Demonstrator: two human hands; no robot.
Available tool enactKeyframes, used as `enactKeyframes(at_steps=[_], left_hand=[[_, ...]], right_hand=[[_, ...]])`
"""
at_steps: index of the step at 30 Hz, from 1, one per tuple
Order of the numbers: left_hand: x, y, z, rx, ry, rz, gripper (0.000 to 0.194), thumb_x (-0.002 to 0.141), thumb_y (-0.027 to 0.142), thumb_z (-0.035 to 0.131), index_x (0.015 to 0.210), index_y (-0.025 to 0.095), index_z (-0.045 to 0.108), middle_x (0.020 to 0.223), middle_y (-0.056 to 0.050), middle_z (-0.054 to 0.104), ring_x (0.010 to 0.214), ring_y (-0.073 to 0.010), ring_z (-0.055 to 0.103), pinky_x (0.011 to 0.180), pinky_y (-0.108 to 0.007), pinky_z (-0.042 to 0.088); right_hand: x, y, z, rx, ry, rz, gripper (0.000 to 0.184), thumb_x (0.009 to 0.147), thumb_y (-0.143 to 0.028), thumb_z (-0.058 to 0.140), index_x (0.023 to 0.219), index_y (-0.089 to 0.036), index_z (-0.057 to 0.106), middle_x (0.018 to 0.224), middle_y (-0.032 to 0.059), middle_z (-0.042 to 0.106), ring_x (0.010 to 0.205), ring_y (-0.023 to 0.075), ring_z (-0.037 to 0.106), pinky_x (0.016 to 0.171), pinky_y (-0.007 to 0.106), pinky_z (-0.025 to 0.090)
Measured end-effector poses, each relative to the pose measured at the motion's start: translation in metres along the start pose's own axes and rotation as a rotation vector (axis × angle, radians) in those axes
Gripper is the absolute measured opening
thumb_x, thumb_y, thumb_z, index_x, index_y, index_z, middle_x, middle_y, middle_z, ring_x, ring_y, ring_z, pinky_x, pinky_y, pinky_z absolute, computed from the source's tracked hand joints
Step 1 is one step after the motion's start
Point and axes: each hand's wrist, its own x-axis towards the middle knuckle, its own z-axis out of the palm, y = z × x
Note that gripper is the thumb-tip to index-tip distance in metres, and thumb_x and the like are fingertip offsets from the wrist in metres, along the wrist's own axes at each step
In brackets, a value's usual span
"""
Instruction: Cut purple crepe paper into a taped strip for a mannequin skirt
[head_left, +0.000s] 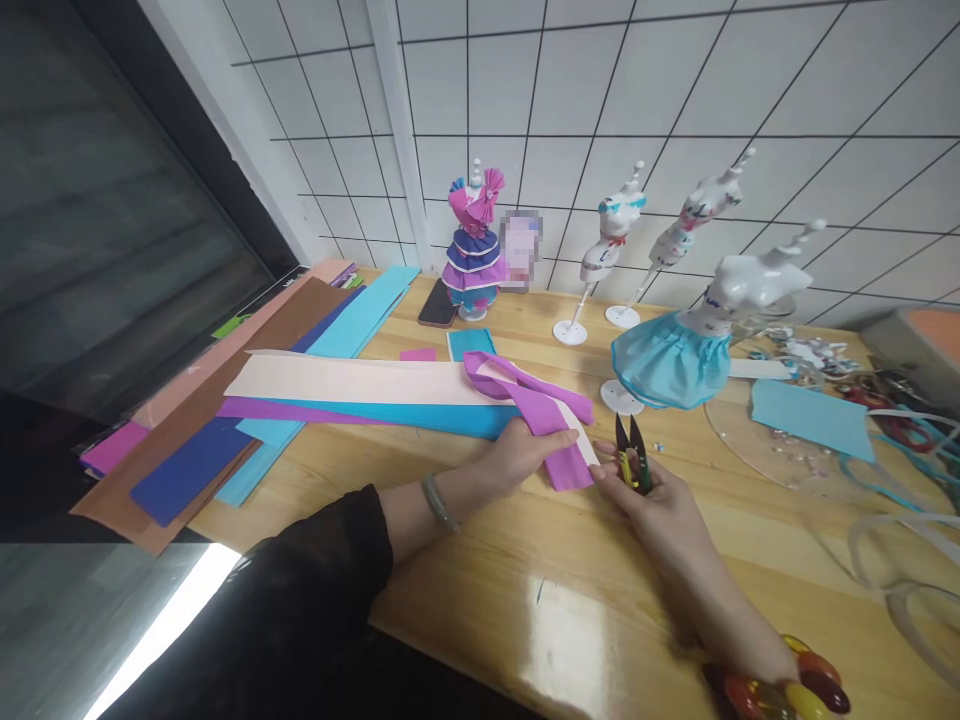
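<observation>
My left hand (519, 458) is closed on a purple crepe-paper strip (541, 412), its thumb pressing on top. The strip folds back in a loop, and a narrow white band (574, 428) runs along it. In my right hand (666, 505) are small thread snips (634, 448), blades pointing up and apart. Its thumb and a fingertip are at the lower end of the white band; whether they pinch it I cannot tell. Behind my left hand lie a long pale pink strip (360, 378) and a blue strip (450, 416).
Brown paper (112, 500), dark blue paper (176, 475) and light blue strips (367, 305) are stacked at the left. Along the tiled wall stand a dressed mini mannequin (474, 250), several white ones, and one in a turquoise skirt (671, 360). A phone (438, 304) lies behind.
</observation>
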Motion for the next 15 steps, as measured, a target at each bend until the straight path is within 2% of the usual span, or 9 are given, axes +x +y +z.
enactKeyframes(at_steps=[3, 7, 10, 12, 15], left_hand=[[0.005, -0.002, -0.005, 0.019, 0.035, 0.093, 0.031, 0.065, 0.033, 0.073, 0.088, 0.015, 0.062, 0.088, -0.004, 0.064, 0.081, -0.0160, 0.057, 0.072, -0.028, 0.044], [0.009, 0.002, -0.009, 0.000, 0.046, 0.179, 0.028, 0.069, 0.037, 0.069, 0.087, 0.016, 0.061, 0.085, -0.002, 0.064, 0.077, -0.0140, 0.057, 0.070, -0.027, 0.044], [0.009, 0.007, -0.011, 0.007, 0.016, 0.156, 0.031, 0.065, 0.035, 0.072, 0.086, 0.016, 0.060, 0.084, -0.003, 0.064, 0.076, -0.0144, 0.058, 0.072, -0.028, 0.046], [0.010, 0.008, -0.012, -0.012, -0.002, 0.152, 0.033, 0.062, 0.030, 0.075, 0.087, 0.015, 0.060, 0.086, -0.003, 0.064, 0.078, -0.0149, 0.059, 0.073, -0.029, 0.047], [0.013, 0.008, -0.014, -0.043, 0.009, 0.159, 0.035, 0.060, 0.026, 0.076, 0.088, 0.015, 0.058, 0.087, -0.004, 0.062, 0.080, -0.0150, 0.059, 0.075, -0.031, 0.048]], right_hand=[[0.001, 0.002, -0.001, -0.039, 0.006, -0.005, 0.049, 0.065, -0.045, 0.070, 0.104, -0.015, 0.064, 0.097, 0.0089, 0.067, 0.082, 0.0207, 0.060, 0.074, 0.032, 0.045], [0.000, 0.000, -0.003, -0.061, -0.025, 0.018, 0.043, 0.069, -0.053, 0.065, 0.091, -0.016, 0.065, 0.079, 0.0044, 0.065, 0.060, 0.0143, 0.053, 0.054, 0.026, 0.039], [-0.004, -0.006, -0.003, -0.052, -0.136, 0.033, 0.043, 0.075, -0.060, 0.054, 0.069, -0.018, 0.058, 0.054, -0.0018, 0.050, 0.045, 0.0094, 0.037, 0.043, 0.024, 0.028], [-0.006, -0.010, -0.004, -0.057, -0.178, 0.043, 0.050, 0.078, -0.065, 0.045, 0.059, -0.019, 0.051, 0.048, -0.0038, 0.039, 0.043, 0.0088, 0.031, 0.042, 0.024, 0.024], [-0.007, -0.012, -0.005, -0.030, -0.204, 0.103, 0.055, 0.080, -0.068, 0.035, 0.065, -0.019, 0.056, 0.049, -0.0037, 0.039, 0.042, 0.0092, 0.030, 0.042, 0.025, 0.022]])
